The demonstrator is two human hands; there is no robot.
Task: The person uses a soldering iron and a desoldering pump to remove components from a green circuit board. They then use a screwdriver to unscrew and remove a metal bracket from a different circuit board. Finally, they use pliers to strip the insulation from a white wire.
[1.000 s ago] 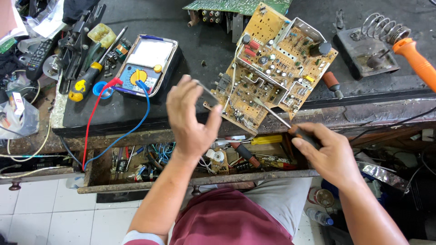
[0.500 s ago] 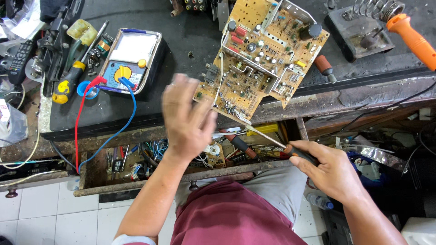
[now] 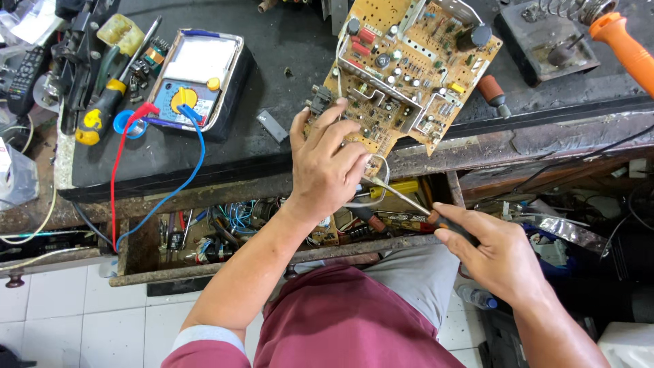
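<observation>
since half a second ago the left hand (image 3: 329,169) has closed in on the circuit board (image 3: 402,71) and now grips its near left corner, fingers curled over the edge, thumb side underneath not visible. the board lies tilted across the front edge of the bench (image 3: 272,146), part overhanging the open drawer (image 3: 259,228). right hand (image 3: 501,255) sits lower, out past the drawer's right front corner, fingers pinched shut around the dark handle of a screwdriver (image 3: 409,204); its thin shaft runs up-left to the board's underside near the left hand. drawer below is crowded with loose wires and small parts. on the bench's left half: a multimeter (image 3: 194,78) with red and blue leads trailing over the front edge, a yellow-handled tool (image 3: 99,116) beside it. far right corner: a soldering iron (image 3: 623,44) with orange grip by its stand (image 3: 548,41).
</observation>
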